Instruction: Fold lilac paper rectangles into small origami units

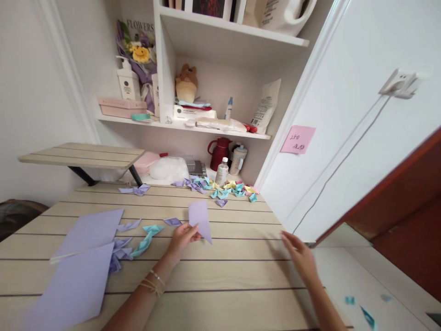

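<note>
My left hand (182, 239) pinches a small folded piece of lilac paper (200, 219) and holds it upright just above the wooden table (220, 271). My right hand (299, 255) hovers near the table's right edge with its fingers stretched out and nothing in them. Two large lilac sheets (81, 262) lie flat at the left. Beside them sit folded lilac and teal paper shapes (138, 241).
A heap of folded paper boats in lilac, teal, yellow and pink (220, 188) lies at the table's back, around a small bottle (221, 172). A red jug (219, 152) and shelves stand behind. A raised wooden shelf (82, 154) is at back left. A pink note (298, 139) is on the wall.
</note>
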`<state>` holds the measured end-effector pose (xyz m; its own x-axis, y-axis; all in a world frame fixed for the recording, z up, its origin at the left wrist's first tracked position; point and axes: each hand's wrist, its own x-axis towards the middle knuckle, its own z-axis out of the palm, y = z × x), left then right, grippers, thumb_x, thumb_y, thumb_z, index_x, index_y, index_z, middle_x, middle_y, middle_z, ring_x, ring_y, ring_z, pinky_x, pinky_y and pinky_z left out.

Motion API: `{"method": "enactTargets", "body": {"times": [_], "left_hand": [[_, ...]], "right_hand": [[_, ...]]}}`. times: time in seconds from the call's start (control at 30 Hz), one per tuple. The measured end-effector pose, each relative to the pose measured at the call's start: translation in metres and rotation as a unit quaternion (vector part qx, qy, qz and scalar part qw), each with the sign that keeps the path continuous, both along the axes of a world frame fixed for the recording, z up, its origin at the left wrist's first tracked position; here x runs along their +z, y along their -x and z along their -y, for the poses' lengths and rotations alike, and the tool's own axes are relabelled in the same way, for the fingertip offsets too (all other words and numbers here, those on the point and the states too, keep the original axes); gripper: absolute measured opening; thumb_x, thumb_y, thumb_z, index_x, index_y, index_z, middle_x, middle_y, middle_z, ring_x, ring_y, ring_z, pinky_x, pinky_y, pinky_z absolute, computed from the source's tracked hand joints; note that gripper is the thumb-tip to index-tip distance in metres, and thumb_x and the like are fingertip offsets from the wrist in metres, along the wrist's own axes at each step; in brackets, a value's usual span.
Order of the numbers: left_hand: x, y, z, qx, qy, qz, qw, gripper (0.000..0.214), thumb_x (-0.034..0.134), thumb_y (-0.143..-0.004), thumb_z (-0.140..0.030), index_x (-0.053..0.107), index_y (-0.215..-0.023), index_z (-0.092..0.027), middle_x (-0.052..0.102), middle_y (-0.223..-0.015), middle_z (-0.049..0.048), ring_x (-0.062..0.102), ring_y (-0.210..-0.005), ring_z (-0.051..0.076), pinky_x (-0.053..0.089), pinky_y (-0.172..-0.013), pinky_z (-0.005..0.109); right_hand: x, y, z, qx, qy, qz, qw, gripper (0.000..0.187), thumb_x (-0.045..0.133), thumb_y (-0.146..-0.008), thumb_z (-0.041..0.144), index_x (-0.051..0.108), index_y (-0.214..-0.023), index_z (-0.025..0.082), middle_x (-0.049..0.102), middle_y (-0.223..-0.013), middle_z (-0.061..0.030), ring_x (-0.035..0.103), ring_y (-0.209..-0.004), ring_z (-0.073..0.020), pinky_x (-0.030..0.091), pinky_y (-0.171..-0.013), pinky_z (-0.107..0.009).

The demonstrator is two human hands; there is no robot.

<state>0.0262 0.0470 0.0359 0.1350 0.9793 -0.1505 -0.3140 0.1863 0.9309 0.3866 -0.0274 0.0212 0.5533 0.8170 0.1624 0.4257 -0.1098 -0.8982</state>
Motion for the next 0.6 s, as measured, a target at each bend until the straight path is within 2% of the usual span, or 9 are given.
{"method": "enactTargets", "body": {"times": [0.07, 0.13, 0.2, 0.23, 0.33, 0.47, 0.53, 0.6], "left_hand": [[0.001, -0.002, 0.002, 0.002, -0.013, -0.001, 1.000, 0.031, 0.073, -0.056, -0.034, 0.064, -0.075, -0.011, 0.067, -0.062, 0.0050, 0.061, -0.054, 0.014, 0.049, -0.058, 0.026], [0.001, -0.004, 0.003, 0.000, -0.028, 0.000, 1.000, 0.031, 0.073, -0.057, -0.034, 0.064, -0.077, -0.011, 0.067, -0.062, 0.0049, 0.061, -0.055, 0.014, 0.049, -0.059, 0.026], [0.000, -0.005, 0.005, 0.000, -0.044, -0.005, 0.999, 0.030, 0.072, -0.057, -0.034, 0.064, -0.076, -0.012, 0.067, -0.062, 0.0043, 0.060, -0.054, 0.014, 0.049, -0.058, 0.026], [0.000, -0.006, 0.005, 0.001, -0.052, -0.011, 0.999, 0.029, 0.072, -0.058, -0.034, 0.064, -0.074, -0.012, 0.067, -0.061, 0.0040, 0.060, -0.054, 0.014, 0.048, -0.057, 0.025], [-0.002, -0.006, 0.006, -0.004, -0.082, -0.023, 0.996, 0.027, 0.071, -0.058, -0.035, 0.064, -0.071, -0.012, 0.067, -0.063, 0.0044, 0.061, -0.057, 0.015, 0.047, -0.055, 0.024], [0.000, -0.005, 0.006, 0.008, -0.103, -0.031, 0.994, 0.026, 0.070, -0.060, -0.034, 0.064, -0.074, -0.012, 0.069, -0.070, 0.0066, 0.062, -0.065, 0.018, 0.047, -0.058, 0.025], [0.002, -0.004, 0.007, 0.046, -0.116, -0.027, 0.992, 0.026, 0.069, -0.061, -0.034, 0.063, -0.073, -0.012, 0.069, -0.071, 0.0070, 0.062, -0.067, 0.019, 0.048, -0.061, 0.026], [0.007, -0.003, 0.009, 0.082, -0.132, -0.021, 0.988, 0.026, 0.068, -0.061, -0.034, 0.062, -0.074, -0.012, 0.068, -0.071, 0.0068, 0.062, -0.067, 0.019, 0.047, -0.062, 0.026]], "right_hand": [[0.008, 0.071, -0.008, 0.153, -0.002, -0.110, 0.982, 0.050, 0.063, -0.062, 0.051, 0.062, -0.101, 0.020, 0.067, -0.087, -0.0102, 0.063, -0.077, -0.0257, 0.049, -0.069, -0.038], [0.011, 0.138, -0.015, 0.277, 0.024, -0.209, 0.938, 0.050, 0.065, -0.063, 0.047, 0.059, -0.104, 0.019, 0.068, -0.082, -0.0075, 0.063, -0.070, -0.0219, 0.050, -0.062, -0.034], [0.011, 0.187, -0.021, 0.306, 0.018, -0.276, 0.911, 0.046, 0.067, -0.063, 0.047, 0.061, -0.098, 0.017, 0.067, -0.071, -0.0053, 0.063, -0.064, -0.0192, 0.050, -0.056, -0.030], [0.011, 0.202, -0.024, 0.303, 0.008, -0.289, 0.908, 0.043, 0.068, -0.062, 0.047, 0.063, -0.089, 0.015, 0.066, -0.065, -0.0047, 0.062, -0.059, -0.0175, 0.048, -0.053, -0.027], [0.007, 0.222, -0.031, 0.293, -0.012, -0.298, 0.908, 0.035, 0.070, -0.059, 0.046, 0.062, -0.069, 0.013, 0.063, -0.056, -0.0036, 0.058, -0.051, -0.0138, 0.046, -0.050, -0.024], [0.001, 0.222, -0.036, 0.306, -0.011, -0.312, 0.899, 0.036, 0.066, -0.064, 0.048, 0.062, -0.070, 0.013, 0.064, -0.062, -0.0057, 0.058, -0.052, -0.0143, 0.047, -0.052, -0.025], [-0.002, 0.225, -0.037, 0.284, -0.029, -0.294, 0.912, 0.040, 0.055, -0.072, 0.052, 0.062, -0.073, 0.013, 0.065, -0.067, -0.0067, 0.059, -0.058, -0.0169, 0.048, -0.054, -0.027], [-0.004, 0.233, -0.036, 0.252, -0.062, -0.217, 0.941, 0.039, 0.048, -0.077, 0.050, 0.063, -0.081, 0.015, 0.066, -0.076, -0.0075, 0.060, -0.071, -0.0208, 0.048, -0.063, -0.032]]}}
